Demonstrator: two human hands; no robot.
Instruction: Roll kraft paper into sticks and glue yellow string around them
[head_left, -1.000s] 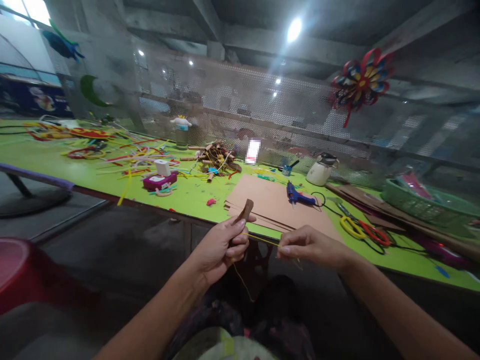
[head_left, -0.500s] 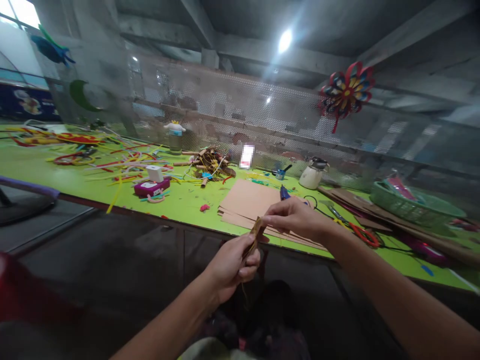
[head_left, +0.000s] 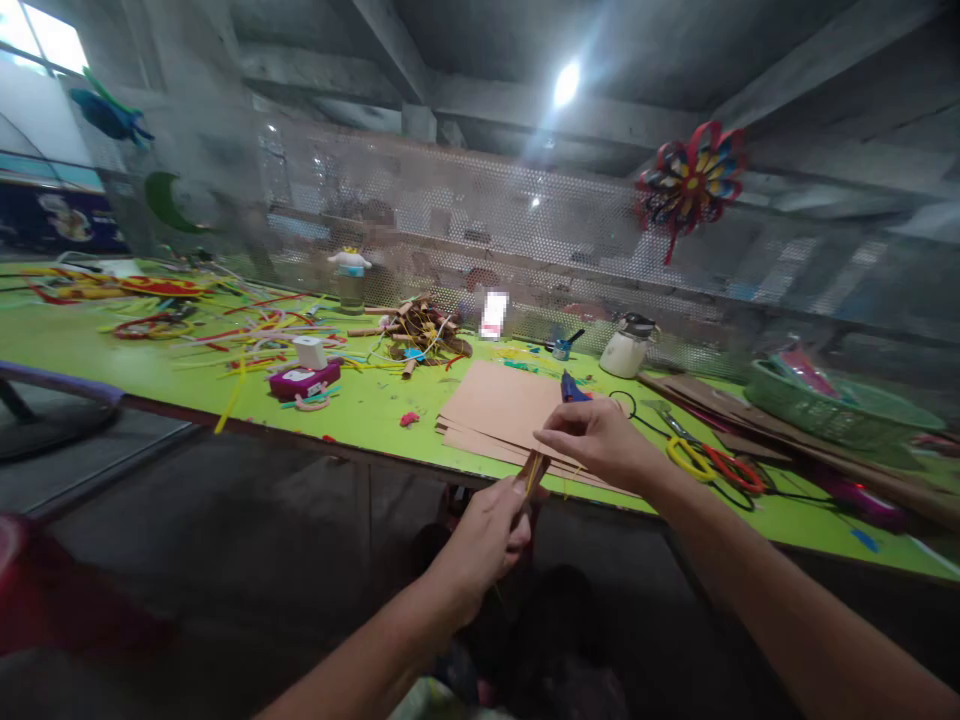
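Note:
My left hand [head_left: 491,535] is closed around a narrow brown cardboard piece [head_left: 535,474], its upper end sticking out above the fist. A thin yellow string [head_left: 533,468] runs along that piece. Just above the upper end, my right hand [head_left: 592,435] has its thumb and forefinger pinched together on what looks like the string; the fingertips hide the exact grip. Beneath both hands' level lie flat sheets of brown cardboard [head_left: 495,395] at the table's front edge. A blue glue gun [head_left: 574,388] rests behind my right hand.
On the green table [head_left: 375,410], a pile of brown rolls with yellow string [head_left: 424,335] lies left of the sheets. A purple box [head_left: 304,380] and coloured strips [head_left: 247,335] are farther left. Rightward are scissors [head_left: 731,468], a white kettle [head_left: 626,348] and a green basket [head_left: 840,405].
My left hand has moved a little right and tilted, showing more of the cardboard piece's upper end. My right hand has shifted slightly right, its fingertips now just above that end.

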